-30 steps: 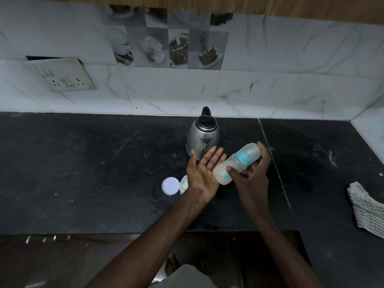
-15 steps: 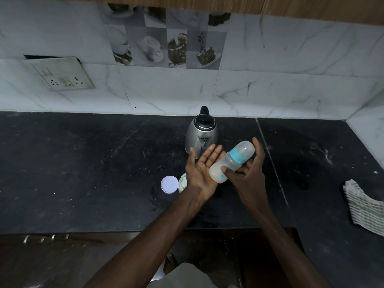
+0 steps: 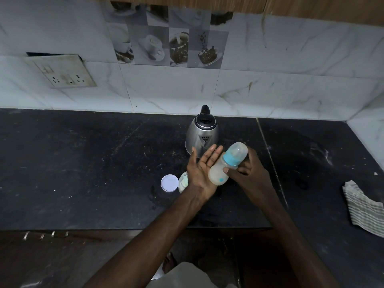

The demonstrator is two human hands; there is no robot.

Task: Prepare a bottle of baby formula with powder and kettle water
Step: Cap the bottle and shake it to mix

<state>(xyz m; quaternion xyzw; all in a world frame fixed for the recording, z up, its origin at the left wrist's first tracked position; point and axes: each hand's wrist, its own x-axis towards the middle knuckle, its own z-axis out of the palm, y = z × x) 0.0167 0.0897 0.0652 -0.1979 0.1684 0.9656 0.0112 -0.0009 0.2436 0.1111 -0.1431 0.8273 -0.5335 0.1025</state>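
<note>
My right hand (image 3: 250, 173) grips a capped baby bottle (image 3: 227, 163) with a blue collar and milky liquid inside, tilted with its cap up and to the right. The bottle's base lies against the flat, upturned palm of my left hand (image 3: 200, 169), fingers straight. A steel kettle (image 3: 202, 135) with a black lid stands on the black counter (image 3: 83, 163) just behind my hands. The formula powder container (image 3: 183, 182) is mostly hidden behind my left wrist, and its white round lid (image 3: 169, 182) lies beside it on the left.
A striped cloth (image 3: 362, 208) lies at the counter's right edge. A wall socket plate (image 3: 62, 71) sits on the marble backsplash at upper left. The counter's front edge runs below my forearms, with dark cabinet fronts underneath.
The bottle has stayed between both hands, shifting slightly so its base sits lower against my left palm. The hands remain in the same spot in front of the kettle.
</note>
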